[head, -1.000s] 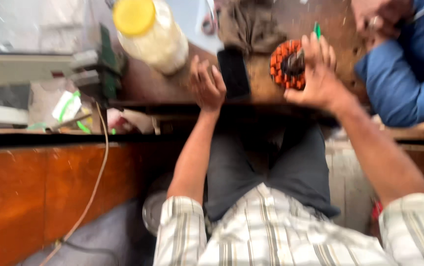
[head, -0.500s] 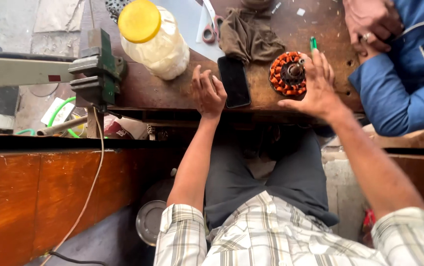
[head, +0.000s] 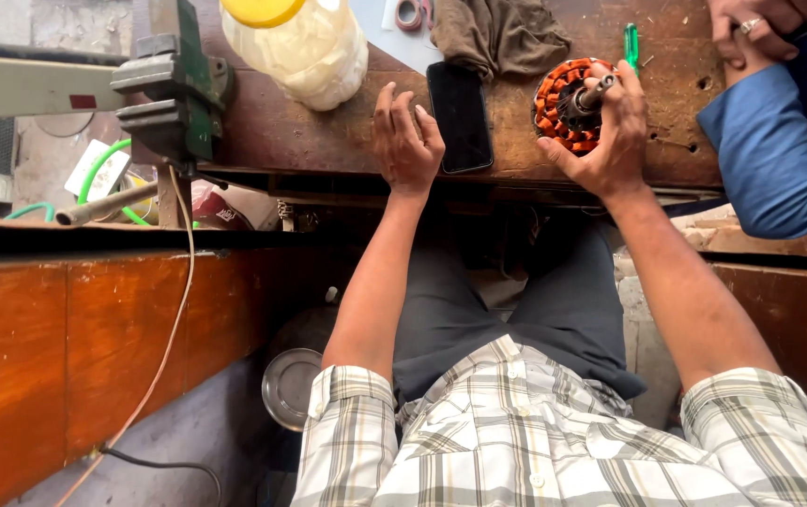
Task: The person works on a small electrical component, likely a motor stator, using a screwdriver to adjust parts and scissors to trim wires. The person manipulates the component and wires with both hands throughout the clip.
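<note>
Meanwhile right hand (head: 610, 141) grips orange motor winding (head: 565, 105).

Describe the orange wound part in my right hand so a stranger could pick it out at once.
Start at the worn wooden workbench. Near its front edge, right of the black phone lying flat, the right hand cups a round motor armature. Its ring of orange-wrapped windings around a dark core with a metal shaft sets it apart from the brown rag and green-handled tool behind it.

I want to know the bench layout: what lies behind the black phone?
Behind the black phone lies a crumpled brown cloth on the wooden bench. What the cloth covers cannot be seen.
</note>
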